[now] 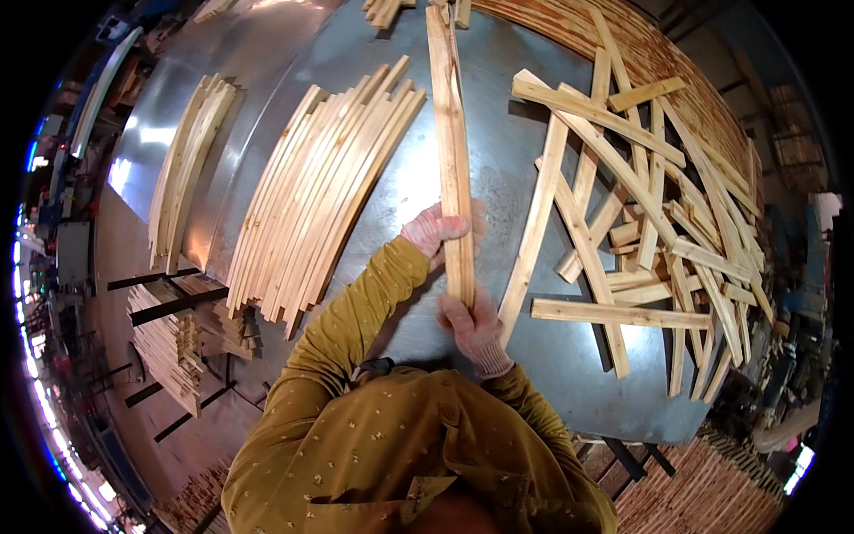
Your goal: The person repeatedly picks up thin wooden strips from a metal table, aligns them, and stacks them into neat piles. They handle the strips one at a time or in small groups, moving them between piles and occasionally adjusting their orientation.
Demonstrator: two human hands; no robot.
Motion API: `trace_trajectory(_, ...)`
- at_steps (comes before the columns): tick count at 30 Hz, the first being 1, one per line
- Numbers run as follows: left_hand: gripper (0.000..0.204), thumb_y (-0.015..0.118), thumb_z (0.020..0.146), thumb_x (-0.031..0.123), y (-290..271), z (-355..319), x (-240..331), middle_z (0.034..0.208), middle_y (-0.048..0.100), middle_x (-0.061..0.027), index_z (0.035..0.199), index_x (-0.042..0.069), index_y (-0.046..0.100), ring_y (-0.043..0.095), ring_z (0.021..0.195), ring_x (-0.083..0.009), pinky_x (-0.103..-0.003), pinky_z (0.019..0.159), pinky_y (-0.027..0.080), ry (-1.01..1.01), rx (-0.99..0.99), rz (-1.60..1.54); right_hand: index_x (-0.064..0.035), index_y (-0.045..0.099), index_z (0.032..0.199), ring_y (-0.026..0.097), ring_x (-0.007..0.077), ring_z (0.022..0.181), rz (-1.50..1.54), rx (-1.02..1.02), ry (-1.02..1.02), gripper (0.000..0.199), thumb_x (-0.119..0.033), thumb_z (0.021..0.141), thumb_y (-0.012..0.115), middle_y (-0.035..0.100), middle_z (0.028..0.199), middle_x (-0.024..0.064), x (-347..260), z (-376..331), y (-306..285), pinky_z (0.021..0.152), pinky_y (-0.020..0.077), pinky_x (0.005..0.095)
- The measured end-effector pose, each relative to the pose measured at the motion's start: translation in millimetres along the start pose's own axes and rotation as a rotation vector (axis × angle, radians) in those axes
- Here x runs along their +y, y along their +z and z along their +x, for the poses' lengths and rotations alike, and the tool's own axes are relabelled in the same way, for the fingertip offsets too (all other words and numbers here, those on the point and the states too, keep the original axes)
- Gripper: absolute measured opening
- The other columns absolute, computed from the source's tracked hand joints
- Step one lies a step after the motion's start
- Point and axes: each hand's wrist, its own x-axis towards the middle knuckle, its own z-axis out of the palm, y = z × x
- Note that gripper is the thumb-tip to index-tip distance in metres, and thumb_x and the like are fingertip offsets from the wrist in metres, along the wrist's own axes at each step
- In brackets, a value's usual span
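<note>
Over the metal tabletop (405, 209) I hold a long wooden strip (452, 151) that points away from me. My left hand (438, 230), in a pale pinkish glove, is wrapped round its middle part from the left side. Gripping the near end is my right hand (476, 329), gloved the same way, with its thumb against the wood. A dark crack or knot shows toward the strip's far end. To the left of my hands lies a row of strips (325, 191) placed side by side. On the right, a loose heap of strips (614, 200) lies crisscrossed.
Farther left is a smaller group of strips (191, 169). Beyond the table's left edge, stacked strips (167, 343) rest by dark metal bars (178, 305). A large reddish-brown board (569, 40) lies at the far right. Piled wood (712, 489) fills the lower right.
</note>
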Motion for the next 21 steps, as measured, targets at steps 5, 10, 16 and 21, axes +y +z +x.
trace_trajectory(5, 0.046, 0.066, 0.094, 0.022, -15.7, -32.5, -4.3, 0.116, 0.062, -0.0125, 0.132, 0.001, 0.053, 0.063, 0.096, -0.0210, -0.032, 0.083, 0.054, 0.324, 0.261, 0.528, -0.0007, 0.053, 0.120, 0.056, 0.0086, 0.062, 0.117, -0.120, -0.076, 0.027, -0.020, 0.101, 0.052, 0.060, 0.085, 0.0042, -33.3, 40.7, 3.2, 0.053, 0.0466, 0.0255)
trace_trajectory(10, 0.026, 0.051, 0.099, 0.008, -52.8, -72.1, -29.9, 0.126, 0.055, -0.0163, 0.122, 0.000, 0.061, 0.062, 0.095, -0.0221, -0.034, 0.083, 0.054, 0.445, 0.291, 0.755, -0.0015, 0.051, 0.116, 0.061, 0.0144, 0.074, 0.015, -0.032, -0.289, 0.040, -0.033, 0.095, 0.061, 0.062, 0.082, 0.0056, -141.4, 243.2, 17.3, 0.066, 0.0498, 0.0291)
trace_trajectory(16, 0.048, 0.065, 0.095, 0.021, -91.2, -86.8, -20.8, 0.101, 0.065, -0.0121, 0.133, -0.006, 0.050, 0.060, 0.080, -0.0179, -0.033, 0.071, 0.052, 0.356, 0.417, 0.252, -0.0051, 0.038, 0.147, 0.055, 0.0283, 0.126, -1.337, 0.424, -0.016, 0.088, -0.052, 0.080, 0.071, 0.056, 0.136, 0.0194, -159.8, 326.0, -84.7, 0.103, 0.0445, 0.0417)
trace_trajectory(21, 0.052, 0.067, 0.094, 0.024, -85.6, -56.6, -33.9, 0.101, 0.066, -0.0135, 0.133, -0.005, 0.050, 0.060, 0.079, -0.0192, -0.035, 0.073, 0.052, 0.240, 0.418, 0.211, -0.0100, 0.050, 0.131, 0.065, 0.0344, 0.111, -1.396, 0.439, 0.401, 0.065, -0.048, 0.082, 0.070, 0.061, 0.128, 0.0219, -90.1, 260.7, -164.6, 0.090, 0.0493, 0.0465)
